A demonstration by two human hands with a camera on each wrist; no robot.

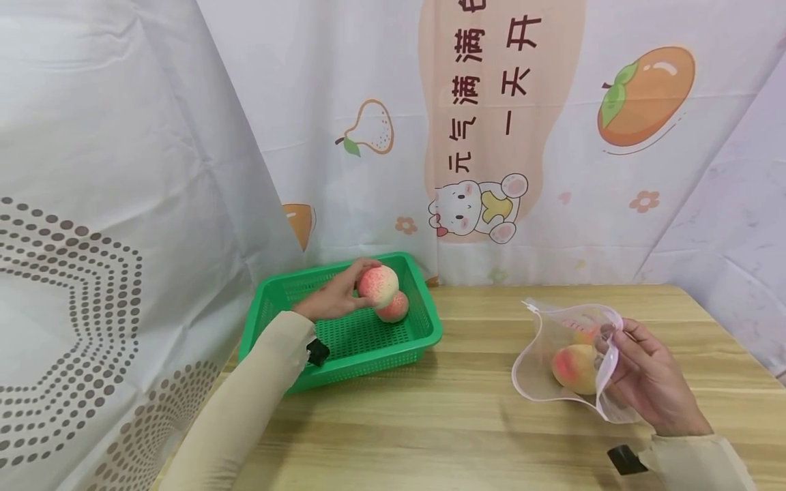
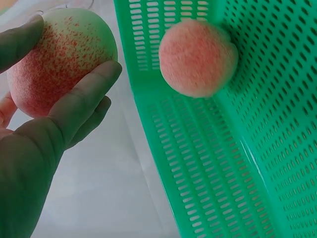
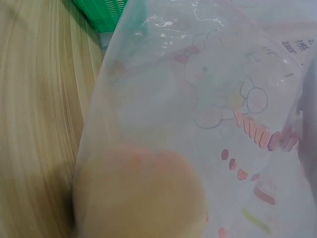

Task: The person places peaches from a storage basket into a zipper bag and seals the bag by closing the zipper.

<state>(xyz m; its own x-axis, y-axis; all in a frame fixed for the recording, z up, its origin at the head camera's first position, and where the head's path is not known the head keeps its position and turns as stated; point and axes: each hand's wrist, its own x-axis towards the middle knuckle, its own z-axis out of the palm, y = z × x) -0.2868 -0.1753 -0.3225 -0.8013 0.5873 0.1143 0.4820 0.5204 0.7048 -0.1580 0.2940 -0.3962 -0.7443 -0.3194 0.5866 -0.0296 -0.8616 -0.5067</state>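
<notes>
Head view: your left hand [image 1: 334,294] holds a speckled peach [image 1: 382,286] above the basket's far right part, thumb on one side and fingers on the other. A second peach [image 1: 396,311] sits at its five o'clock, inside the green basket [image 1: 368,369]; the left wrist view shows the two peaches apart. Between three and four o'clock from the held peach, your right hand [image 1: 657,385] pinches the edge of a see-through bag [image 1: 543,332], its mouth spread open. A yellow-red peach [image 1: 571,368] lies in the bag, with another fruit [image 1: 586,335] partly hidden behind it. Basket and bag rest on the wood-grain worktop [image 1: 473,416]. Beyond, a printed curtain [image 1: 368,54] hangs at twelve o'clock, its lettering [image 1: 463,88] toward one o'clock.
</notes>
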